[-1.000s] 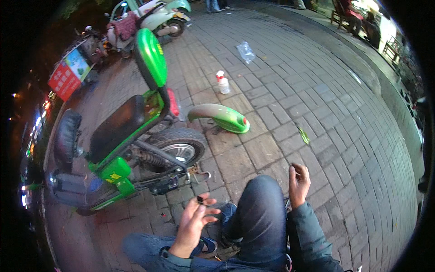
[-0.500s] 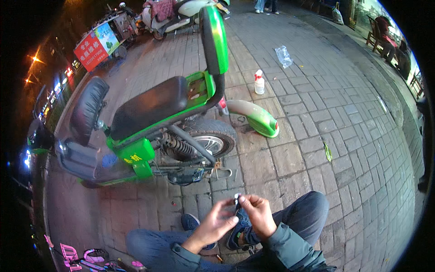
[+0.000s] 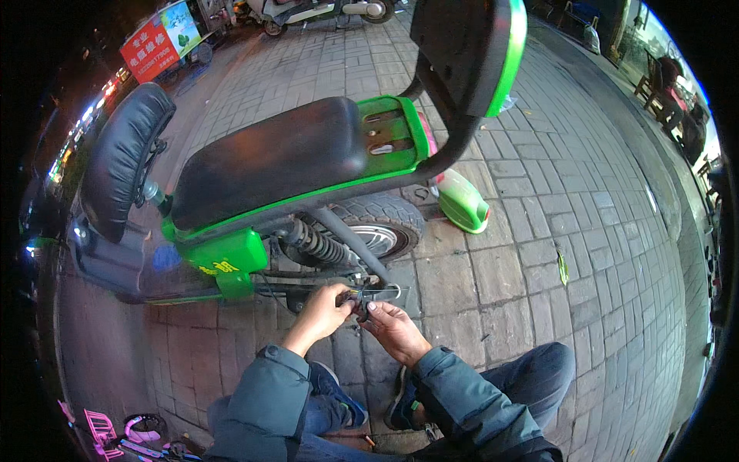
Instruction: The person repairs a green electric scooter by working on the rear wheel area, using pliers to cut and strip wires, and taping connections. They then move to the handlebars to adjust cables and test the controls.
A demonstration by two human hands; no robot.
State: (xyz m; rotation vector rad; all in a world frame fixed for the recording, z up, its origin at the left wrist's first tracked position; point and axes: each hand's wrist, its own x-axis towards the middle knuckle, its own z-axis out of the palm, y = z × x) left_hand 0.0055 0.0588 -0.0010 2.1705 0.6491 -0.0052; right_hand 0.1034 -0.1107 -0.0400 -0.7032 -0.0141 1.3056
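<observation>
A dark teal jacket (image 3: pixel 262 404) with long, creased sleeves (image 3: pixel 473 396) is worn, together with blue denim jeans (image 3: pixel 543 377) and dark blue shoes (image 3: pixel 336 396).

Light is falling dim and even over paving (image 3: pixel 616 208); scooter seat (image 3: pixel 269 150) is catching dull sheen. Coloured lights (image 3: pixel 109 87) are glaring at upper left, white glow (image 3: pixel 658 42) at far upper right. Fisheye is bending paving lines near rim; black is swallowing corners. Small dark part (image 3: pixel 359 304) at lower centre is looking soft, possibly blurred.

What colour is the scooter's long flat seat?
The seat is black, seen best in the head view.
</observation>
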